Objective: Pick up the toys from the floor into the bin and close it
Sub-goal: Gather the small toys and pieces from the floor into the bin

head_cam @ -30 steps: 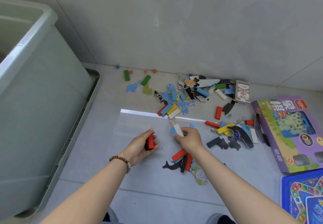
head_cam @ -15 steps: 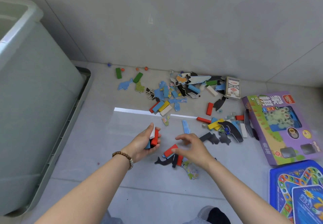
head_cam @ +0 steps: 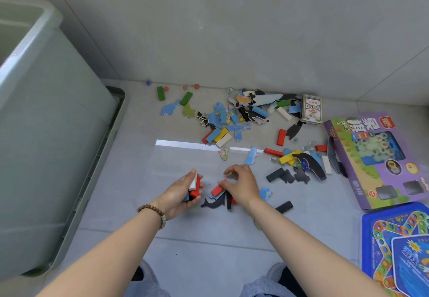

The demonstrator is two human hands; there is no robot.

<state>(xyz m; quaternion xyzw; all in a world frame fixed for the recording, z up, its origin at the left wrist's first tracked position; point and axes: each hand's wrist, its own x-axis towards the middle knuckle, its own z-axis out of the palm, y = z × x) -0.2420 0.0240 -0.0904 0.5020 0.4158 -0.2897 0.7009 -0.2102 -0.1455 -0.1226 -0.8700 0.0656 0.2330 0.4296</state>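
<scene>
1. Our left hand [head_cam: 183, 192] grips some blocks [head_cam: 194, 186].
2. Our right hand [head_cam: 242, 186] pinches a red block [head_cam: 217, 189] on the floor [head_cam: 162, 250].
3. The bin [head_cam: 46, 134] stands open at the floor's left edge.
4. More toys [head_cam: 232, 115] lie along the far edge.

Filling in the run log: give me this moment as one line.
phase: pickup | left hand: holds white, red, blue blocks | right hand: pinches red block on floor | bin: open
</scene>
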